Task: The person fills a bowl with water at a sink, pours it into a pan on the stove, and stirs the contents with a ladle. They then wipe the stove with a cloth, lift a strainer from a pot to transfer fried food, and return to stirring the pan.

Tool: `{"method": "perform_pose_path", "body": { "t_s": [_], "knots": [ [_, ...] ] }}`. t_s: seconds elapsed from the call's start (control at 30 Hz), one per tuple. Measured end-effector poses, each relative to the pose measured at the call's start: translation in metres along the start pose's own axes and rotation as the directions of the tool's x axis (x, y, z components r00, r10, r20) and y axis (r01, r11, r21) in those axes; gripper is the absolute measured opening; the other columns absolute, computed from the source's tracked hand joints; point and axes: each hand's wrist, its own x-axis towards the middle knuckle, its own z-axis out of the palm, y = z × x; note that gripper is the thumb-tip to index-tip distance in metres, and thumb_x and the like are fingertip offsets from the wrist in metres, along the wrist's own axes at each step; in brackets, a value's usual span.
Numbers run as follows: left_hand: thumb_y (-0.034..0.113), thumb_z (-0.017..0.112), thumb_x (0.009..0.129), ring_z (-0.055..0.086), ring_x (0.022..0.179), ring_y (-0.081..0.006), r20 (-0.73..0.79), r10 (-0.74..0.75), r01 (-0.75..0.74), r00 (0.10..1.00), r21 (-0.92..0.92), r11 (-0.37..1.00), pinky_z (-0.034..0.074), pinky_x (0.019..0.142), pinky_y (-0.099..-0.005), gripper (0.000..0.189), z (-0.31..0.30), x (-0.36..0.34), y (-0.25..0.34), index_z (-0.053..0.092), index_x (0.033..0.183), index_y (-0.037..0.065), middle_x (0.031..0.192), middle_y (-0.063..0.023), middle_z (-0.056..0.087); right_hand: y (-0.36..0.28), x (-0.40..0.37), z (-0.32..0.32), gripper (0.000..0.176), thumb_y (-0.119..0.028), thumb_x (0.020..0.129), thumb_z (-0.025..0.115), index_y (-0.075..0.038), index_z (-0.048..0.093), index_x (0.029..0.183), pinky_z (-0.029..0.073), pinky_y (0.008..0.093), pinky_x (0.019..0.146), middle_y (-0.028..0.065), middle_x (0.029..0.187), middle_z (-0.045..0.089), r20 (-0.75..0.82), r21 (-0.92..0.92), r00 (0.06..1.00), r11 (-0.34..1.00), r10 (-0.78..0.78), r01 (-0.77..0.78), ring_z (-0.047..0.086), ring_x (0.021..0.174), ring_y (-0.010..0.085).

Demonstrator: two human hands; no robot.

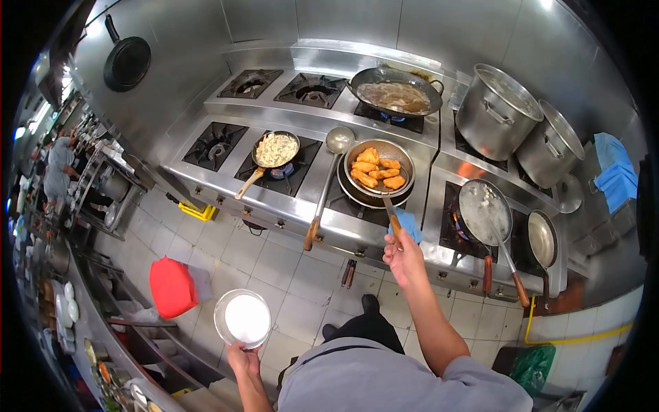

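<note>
My right hand [403,255] reaches up to the stove front and grips the wooden handle [394,225] of a round metal strainer [379,167] filled with several golden fried pieces [376,169]. The strainer rests over a dark pan on a middle burner. A blue cloth [410,222] lies by the handle. My left hand [241,356] is held low over the floor, gripping a clear bowl [243,318] with a white inside, held level.
Long steel stove [357,225] with several burners. A frying pan of noodles [276,149], a ladle [338,139], a wok of brown liquid [394,96], two large pots [495,110], a pan with a spoon [484,210]. Red stool [172,286] on the tiled floor. People stand far left.
</note>
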Motion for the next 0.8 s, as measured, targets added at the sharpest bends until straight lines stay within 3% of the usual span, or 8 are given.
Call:
{"method": "perform_pose_path", "body": {
  "t_s": [0.03, 0.17, 0.23, 0.3, 0.4, 0.43, 0.6, 0.8],
  "knots": [
    [0.001, 0.043, 0.074, 0.064, 0.1, -0.0353, -0.014, -0.007, 0.007, 1.0, -0.001, 1.0, 0.061, 0.071, -0.0497, 0.052, -0.002, -0.004, 0.001, 0.044, 0.126, 0.003, 0.122, -0.0174, 0.055, 0.001, 0.004, -0.009, 0.041, -0.041, 0.104, 0.046, -0.007, 0.053, 0.124, 0.047, 0.0316, 0.062, 0.0071, 0.101, 0.066, 0.111, 0.052, 0.994, 0.999, -0.009, 0.003, 0.06, 0.072, 0.0162],
    [0.0, 0.044, 0.072, 0.062, 0.102, -0.0387, -0.068, -0.01, 0.006, 0.998, -0.065, 0.998, 0.059, 0.063, -0.0499, 0.064, -0.013, -0.017, 0.001, 0.043, 0.136, 0.008, 0.129, -0.0176, 0.051, 0.055, 0.039, -0.066, 0.048, -0.047, 0.102, 0.047, -0.01, 0.05, 0.131, 0.05, 0.0339, 0.068, 0.008, 0.102, 0.065, 0.087, 0.094, 0.993, 0.992, 0.075, -0.083, 0.065, 0.077, 0.0188],
    [0.001, 0.044, 0.072, 0.061, 0.103, -0.0393, -0.073, 0.002, -0.005, 0.997, -0.041, 0.999, 0.059, 0.063, -0.05, 0.065, -0.031, -0.019, -0.003, 0.043, 0.136, 0.008, 0.13, -0.0179, 0.051, 0.117, 0.081, -0.106, 0.054, -0.049, 0.1, 0.051, -0.006, 0.048, 0.133, 0.051, 0.0376, 0.073, 0.0111, 0.11, 0.064, -0.226, -0.112, 0.945, 0.957, 0.236, -0.266, 0.066, 0.09, 0.0217],
    [0.001, 0.043, 0.072, 0.061, 0.104, -0.0399, -0.078, 0.018, -0.02, 0.997, -0.025, 0.999, 0.059, 0.062, -0.0502, 0.065, -0.038, -0.024, -0.002, 0.043, 0.137, 0.008, 0.13, -0.0182, 0.051, 0.18, 0.122, -0.137, 0.061, -0.046, 0.099, 0.051, -0.008, 0.039, 0.144, 0.049, 0.0472, 0.087, 0.0132, 0.133, 0.055, -0.404, -0.295, 0.895, 0.899, 0.192, -0.325, 0.057, 0.114, 0.0297],
    [0.0, 0.043, 0.071, 0.063, 0.092, -0.0359, -0.209, 0.039, -0.034, 0.977, 0.027, 0.999, 0.055, 0.057, -0.0449, 0.059, -0.037, -0.041, 0.001, 0.045, 0.13, 0.004, 0.123, -0.0175, 0.055, 0.248, 0.183, -0.183, 0.061, -0.04, 0.096, 0.054, -0.011, 0.037, 0.146, 0.043, 0.0497, 0.096, 0.0119, 0.144, 0.046, -0.579, -0.414, 0.814, 0.846, 0.042, -0.337, 0.047, 0.126, 0.0294],
    [0.0, 0.043, 0.072, 0.063, 0.093, -0.0365, -0.208, 0.046, -0.043, 0.977, 0.021, 0.999, 0.056, 0.057, -0.0457, 0.059, -0.042, -0.046, 0.001, 0.045, 0.13, 0.004, 0.123, -0.0174, 0.055, 0.247, 0.179, -0.165, 0.059, -0.037, 0.094, 0.056, -0.013, 0.039, 0.145, 0.039, 0.048, 0.099, 0.0099, 0.142, 0.048, -0.557, -0.347, 0.829, 0.893, 0.05, -0.287, 0.041, 0.132, 0.0282],
    [0.0, 0.043, 0.073, 0.062, 0.096, -0.0392, -0.299, 0.057, -0.064, 0.953, -0.015, 0.998, 0.056, 0.058, -0.0487, 0.055, -0.063, -0.053, -0.001, 0.045, 0.128, 0.006, 0.126, -0.0186, 0.054, 0.238, 0.179, -0.13, 0.052, -0.034, 0.094, 0.055, -0.01, 0.047, 0.139, 0.042, 0.0439, 0.099, 0.0103, 0.137, 0.05, -0.569, -0.216, 0.809, 0.922, 0.15, -0.323, 0.047, 0.127, 0.0281],
    [0.001, 0.044, 0.074, 0.062, 0.095, -0.0383, -0.241, 0.048, -0.052, 0.969, -0.011, 0.999, 0.056, 0.058, -0.0469, 0.053, -0.066, -0.062, 0.0, 0.044, 0.127, 0.008, 0.124, -0.0177, 0.055, 0.239, 0.187, -0.132, 0.047, -0.028, 0.096, 0.055, -0.004, 0.048, 0.136, 0.045, 0.0437, 0.099, 0.0127, 0.136, 0.05, -0.587, -0.021, 0.782, 0.961, 0.21, -0.275, 0.05, 0.125, 0.0307]
  ]
}}
